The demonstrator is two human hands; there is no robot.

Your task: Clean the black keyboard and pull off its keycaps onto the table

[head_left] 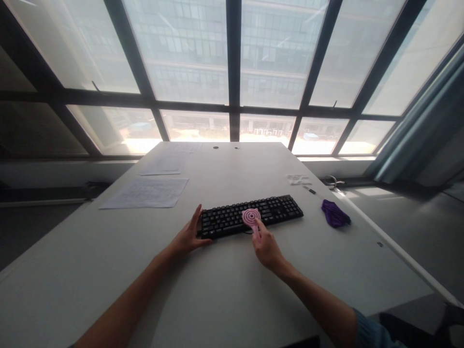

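A black keyboard (232, 220) lies slightly slanted across the white table. My left hand (188, 234) grips its left end, thumb along the near edge and fingers at the far side. In my right hand (267, 246) is a pink hairbrush (251, 217) with a round, ringed head and two small ears. Its handle is pinched between thumb and fingers, and the head covers some keys in the keyboard's middle. The underside of the brush is hidden, so I cannot tell whether it touches the keys.
Printed sheets (147, 192) lie at the left of the table (217, 299). To the right are a crumpled purple cloth (335, 213), a small black stick-like item (310, 190) and a white packet or tissue (297, 179). Large windows stand beyond the far edge.
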